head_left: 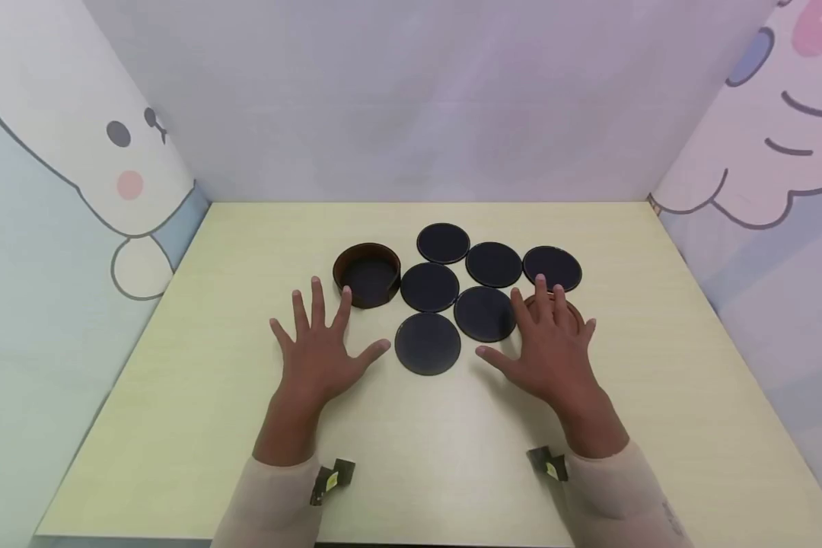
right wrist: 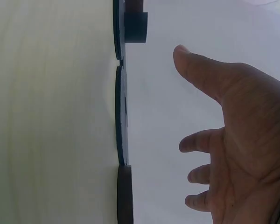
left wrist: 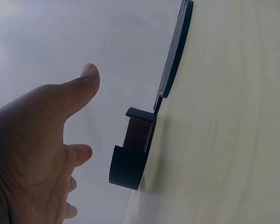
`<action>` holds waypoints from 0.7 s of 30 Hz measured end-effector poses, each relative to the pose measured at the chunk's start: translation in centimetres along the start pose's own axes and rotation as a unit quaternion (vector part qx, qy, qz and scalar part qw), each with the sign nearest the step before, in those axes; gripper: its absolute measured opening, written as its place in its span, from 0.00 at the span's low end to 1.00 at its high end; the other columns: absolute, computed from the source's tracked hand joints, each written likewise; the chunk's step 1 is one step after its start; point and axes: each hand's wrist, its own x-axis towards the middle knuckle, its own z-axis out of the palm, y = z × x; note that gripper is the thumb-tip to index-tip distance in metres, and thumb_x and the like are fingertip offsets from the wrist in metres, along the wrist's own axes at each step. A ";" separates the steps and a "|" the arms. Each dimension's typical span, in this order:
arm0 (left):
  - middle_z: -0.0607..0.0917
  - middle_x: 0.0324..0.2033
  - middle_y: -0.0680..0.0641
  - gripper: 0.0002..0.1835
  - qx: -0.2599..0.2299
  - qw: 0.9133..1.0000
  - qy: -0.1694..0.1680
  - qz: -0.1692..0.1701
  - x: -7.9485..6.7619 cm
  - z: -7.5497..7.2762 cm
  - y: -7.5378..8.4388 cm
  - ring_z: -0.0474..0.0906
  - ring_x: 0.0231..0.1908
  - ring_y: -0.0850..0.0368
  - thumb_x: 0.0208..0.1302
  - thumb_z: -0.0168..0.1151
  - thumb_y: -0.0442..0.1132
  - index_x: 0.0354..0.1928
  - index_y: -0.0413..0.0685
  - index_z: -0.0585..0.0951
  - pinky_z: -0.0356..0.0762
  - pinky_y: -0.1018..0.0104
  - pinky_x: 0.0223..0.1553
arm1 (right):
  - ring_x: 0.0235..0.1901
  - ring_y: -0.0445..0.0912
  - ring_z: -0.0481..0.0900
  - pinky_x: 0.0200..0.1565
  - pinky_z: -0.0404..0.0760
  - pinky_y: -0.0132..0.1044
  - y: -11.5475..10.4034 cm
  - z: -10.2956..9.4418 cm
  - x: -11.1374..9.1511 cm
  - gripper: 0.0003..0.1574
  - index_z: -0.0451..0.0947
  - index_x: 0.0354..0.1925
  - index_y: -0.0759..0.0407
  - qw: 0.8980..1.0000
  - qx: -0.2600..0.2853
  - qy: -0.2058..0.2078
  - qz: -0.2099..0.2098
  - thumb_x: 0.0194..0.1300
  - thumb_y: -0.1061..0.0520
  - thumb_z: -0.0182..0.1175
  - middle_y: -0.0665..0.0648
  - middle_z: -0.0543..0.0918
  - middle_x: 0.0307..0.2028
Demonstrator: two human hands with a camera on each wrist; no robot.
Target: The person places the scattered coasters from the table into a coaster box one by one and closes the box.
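Both hands hover over the table with fingers spread and hold nothing. My left hand [head_left: 320, 358] is nearest to a round dark holder [head_left: 367, 293] with brown inner walls; in the left wrist view a notch shows in the holder's side [left wrist: 128, 167]. My right hand [head_left: 551, 350] partly covers a brown round piece [head_left: 574, 313], its fingertips overlapping it in the head view. Several flat black round coasters lie between and beyond the hands, among them a near coaster [head_left: 428, 344], a middle coaster [head_left: 483, 313] and a far right coaster [head_left: 555, 265].
The pale wooden table [head_left: 178, 426] has a grey-white wall [head_left: 411, 114] behind it and side panels with cartoon figures. A small black strap piece [head_left: 332, 479] sits at the left cuff, and a similar black piece [head_left: 549, 464] at the right cuff.
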 end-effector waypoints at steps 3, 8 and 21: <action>0.30 0.89 0.37 0.60 -0.001 1.000 -0.003 0.000 0.0 0.0 0.0 0.27 0.87 0.25 0.67 0.56 0.81 0.90 0.61 0.46 0.32 0.09 0.76 | 0.87 0.74 0.39 0.71 0.46 0.91 -0.2 0.1 0.1 0.70 0.55 0.88 0.52 1.000 -0.003 0.008 -0.012 0.64 0.16 0.62 0.67 0.38 0.90; 0.31 0.89 0.37 0.61 -0.010 1.000 -0.001 0.008 -0.1 -0.1 0.3 0.31 0.87 0.25 0.68 0.55 0.81 0.90 0.60 0.45 0.33 0.09 0.76 | 0.86 0.74 0.44 0.73 0.52 0.87 -0.4 0.2 0.2 0.68 0.57 0.87 0.52 1.000 -0.009 0.009 -0.021 0.66 0.19 0.63 0.68 0.41 0.89; 0.34 0.89 0.35 0.61 -0.011 1.000 -0.021 0.013 0.3 -1.1 -0.2 0.38 0.87 0.23 0.70 0.55 0.79 0.91 0.57 0.43 0.34 0.10 0.76 | 0.77 0.78 0.66 0.70 0.66 0.82 -2.6 0.6 0.6 0.66 0.56 0.88 0.51 0.999 -0.023 -0.007 -0.045 0.67 0.19 0.62 0.67 0.50 0.88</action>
